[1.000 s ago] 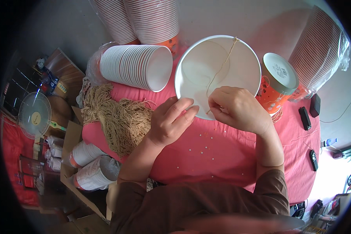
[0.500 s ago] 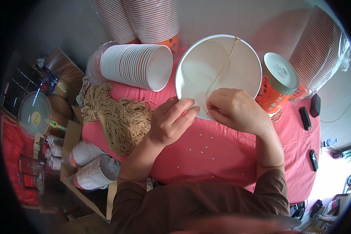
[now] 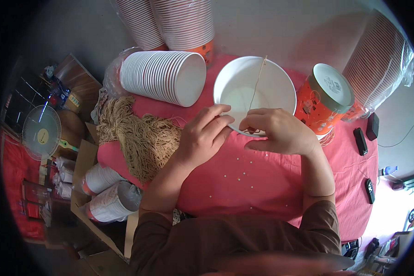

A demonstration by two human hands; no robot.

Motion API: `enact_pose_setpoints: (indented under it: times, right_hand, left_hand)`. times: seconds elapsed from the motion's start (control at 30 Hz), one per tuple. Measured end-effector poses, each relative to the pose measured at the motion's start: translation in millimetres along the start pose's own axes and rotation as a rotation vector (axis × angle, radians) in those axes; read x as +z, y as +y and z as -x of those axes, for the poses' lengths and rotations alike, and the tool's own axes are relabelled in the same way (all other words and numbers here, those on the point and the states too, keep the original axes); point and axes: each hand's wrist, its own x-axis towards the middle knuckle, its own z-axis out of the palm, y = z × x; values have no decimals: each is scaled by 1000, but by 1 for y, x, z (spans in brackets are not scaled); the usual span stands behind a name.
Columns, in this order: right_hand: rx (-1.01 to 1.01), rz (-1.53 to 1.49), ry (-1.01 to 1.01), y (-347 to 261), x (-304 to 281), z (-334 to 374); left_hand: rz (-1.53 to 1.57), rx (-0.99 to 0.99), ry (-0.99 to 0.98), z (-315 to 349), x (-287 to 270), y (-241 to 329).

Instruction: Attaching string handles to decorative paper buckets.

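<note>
String runs from far rim to right hand

The white bucket (image 3: 234, 87) lies just ahead of both hands, its mouth turned up and toward the person. A tan string (image 3: 257, 83) crosses the mouth lengthwise, from a knot at the far rim, slightly right of centre, down and a little leftward toward the near rim. Its lower end disappears behind the fingers of the right hand (image 3: 280, 131), which is plainly the nearer hand to it.

That hand's grip is partly open at the near rim: the thumb stands apart, on the person's side, while the curled fingers reach over the mouth. Whether they have hold of the string, I cannot tell.

The left hand (image 3: 204, 133) is at the near-left rim, its grip closed on the edge, beside the string's line rather than on it. A loose tan skein (image 3: 147, 142) lies left of this hand on the pink-covered counter (image 3: 271, 193); an upturned orange bucket (image 3: 319, 103) stands just right of the white one.
</note>
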Motion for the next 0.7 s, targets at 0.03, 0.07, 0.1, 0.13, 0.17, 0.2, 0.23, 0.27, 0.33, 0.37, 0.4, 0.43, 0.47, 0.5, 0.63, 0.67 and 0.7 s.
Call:
enact_pose_setpoints:
  times: [0.03,0.07,0.1,0.13,0.17,0.2,0.23,0.27,0.33,0.37,0.4,0.43,0.47,0.5,0.63,0.67,0.7]
  right_hand:
    - [36,1,-17,-1,1,-1]
    - [35,2,-18,1,3,-2]
    - [46,18,2,4,7,-2]
    - [56,35,22,7,10,-3]
    - [56,35,23,8,12,-3]
    - [74,42,29,8,14,-5]
    - [92,49,35,8,16,-6]
    - [89,49,33,8,17,-8]
    - [125,31,40,7,18,-10]
    - [125,32,40,8,19,-10]
    - [108,37,76,10,22,-10]
    - [92,42,112,11,23,-9]
    - [94,43,113,12,24,-9]
    - [96,42,122,13,26,-10]
    - [107,35,142,12,28,-12]
    - [104,35,140,12,29,-12]
    - [99,36,142,12,28,-12]
  left_hand:
    - [36,-44,-34,1,0,-1]
    - [35,-44,-34,2,2,-3]
    - [69,-82,-49,2,3,-5]
    - [102,-120,-65,2,4,-6]
    - [102,-120,-65,2,4,-5]
    - [110,-145,-74,1,4,-6]
    - [118,-170,-84,1,3,-6]
    - [116,-171,-83,2,2,-6]
    - [112,-204,28,3,0,-8]
    - [189,-306,11,5,-3,-9]
    - [266,-408,-6,5,-8,-8]
    - [280,-464,-35,2,-13,-5]
    - [314,-519,-136,-1,-18,-3]
    - [342,-577,-234,-2,-22,-2]
    - [372,-646,-371,11,-4,-2]
    - [370,-648,-369,13,0,-1]
    - [365,-635,-347,14,4,0]
